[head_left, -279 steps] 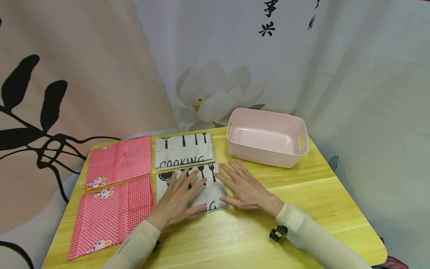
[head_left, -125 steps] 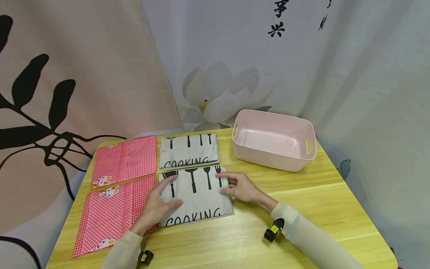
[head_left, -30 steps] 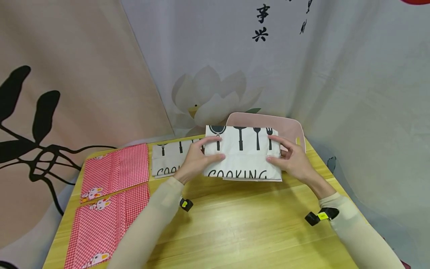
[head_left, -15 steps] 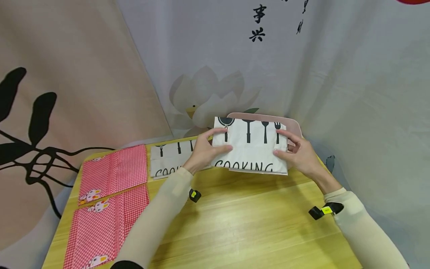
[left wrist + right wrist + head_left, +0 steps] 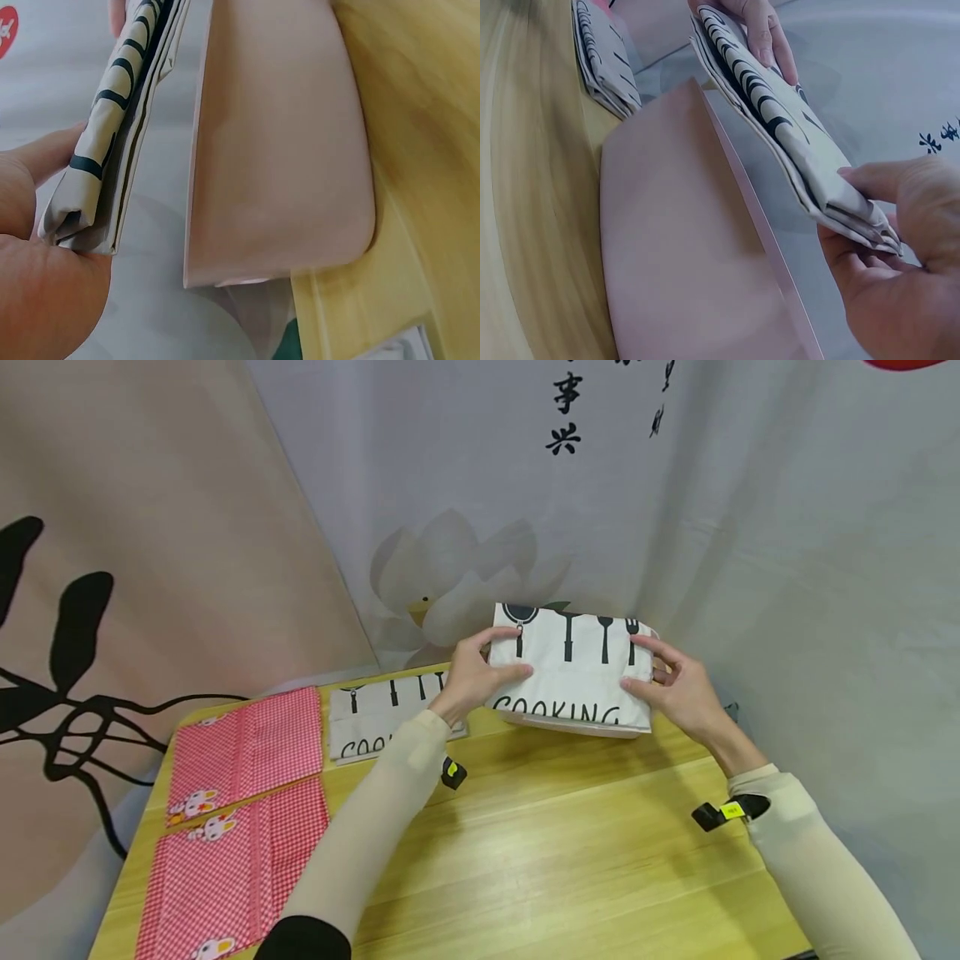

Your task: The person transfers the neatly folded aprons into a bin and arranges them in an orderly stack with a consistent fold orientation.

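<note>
Both hands hold a folded white cloth (image 5: 570, 672), printed with dark utensils and the word COOKING, above the pink bin (image 5: 281, 150). My left hand (image 5: 480, 677) grips its left end, thumb on the printed face. At the other end, my right hand (image 5: 684, 693) pinches the cloth between thumb and fingers. Both wrist views show the folded layers edge-on, higher than the bin's rim and apart from it. In the head view the cloth hides most of the bin.
A second folded white cloth (image 5: 367, 718) lies at the back of the wooden table (image 5: 540, 860), partly behind my left hand. Two red checked cloths with rabbit prints, a far one (image 5: 251, 743) and a near one (image 5: 232, 877), lie flat at the left. A curtain (image 5: 465, 460) hangs behind.
The white cloth, flat on the table at first, was unfolded one turn, then gripped at both ends and lifted. Over the last second it moved back and right, over the bin.
</note>
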{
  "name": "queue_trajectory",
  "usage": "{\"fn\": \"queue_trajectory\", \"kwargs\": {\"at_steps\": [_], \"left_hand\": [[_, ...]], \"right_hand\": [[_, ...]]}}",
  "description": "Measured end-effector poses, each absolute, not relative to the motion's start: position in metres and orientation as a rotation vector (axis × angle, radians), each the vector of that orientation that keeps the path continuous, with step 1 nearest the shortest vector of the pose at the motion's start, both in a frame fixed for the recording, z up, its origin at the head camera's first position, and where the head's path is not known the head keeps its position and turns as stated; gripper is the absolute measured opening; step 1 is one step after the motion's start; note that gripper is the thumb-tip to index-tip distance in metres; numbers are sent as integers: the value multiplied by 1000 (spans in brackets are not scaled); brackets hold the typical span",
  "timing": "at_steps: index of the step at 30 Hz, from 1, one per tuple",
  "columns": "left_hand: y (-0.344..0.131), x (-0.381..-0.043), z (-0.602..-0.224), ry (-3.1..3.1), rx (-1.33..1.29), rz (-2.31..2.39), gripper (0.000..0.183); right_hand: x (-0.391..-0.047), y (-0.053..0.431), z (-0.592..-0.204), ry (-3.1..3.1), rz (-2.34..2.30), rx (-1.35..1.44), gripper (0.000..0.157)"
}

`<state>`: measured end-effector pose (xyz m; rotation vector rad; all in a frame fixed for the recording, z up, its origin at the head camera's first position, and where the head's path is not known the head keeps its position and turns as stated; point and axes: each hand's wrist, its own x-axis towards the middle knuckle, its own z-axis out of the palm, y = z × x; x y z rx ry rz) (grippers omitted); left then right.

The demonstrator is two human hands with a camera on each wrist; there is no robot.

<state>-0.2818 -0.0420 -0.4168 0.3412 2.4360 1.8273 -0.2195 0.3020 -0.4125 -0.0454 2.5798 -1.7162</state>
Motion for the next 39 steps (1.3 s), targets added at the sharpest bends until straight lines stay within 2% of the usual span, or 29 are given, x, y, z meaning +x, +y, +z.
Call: {"fn": "queue_trajectory", "kwargs": {"at_steps": [7,27,39], "left_hand": [[-29,-293,-413,2476,383,1787,62],[-4,-320,-414,2584,344,1609,67],[0,-332,-416,2606,426,1547,73]], "right_hand": [[-227,311,-411,2510,-1757,-6,86],[-247,322,-413,2572,-1692,18,86],[-256,322,-413,2585,-1672,36,87]]}}
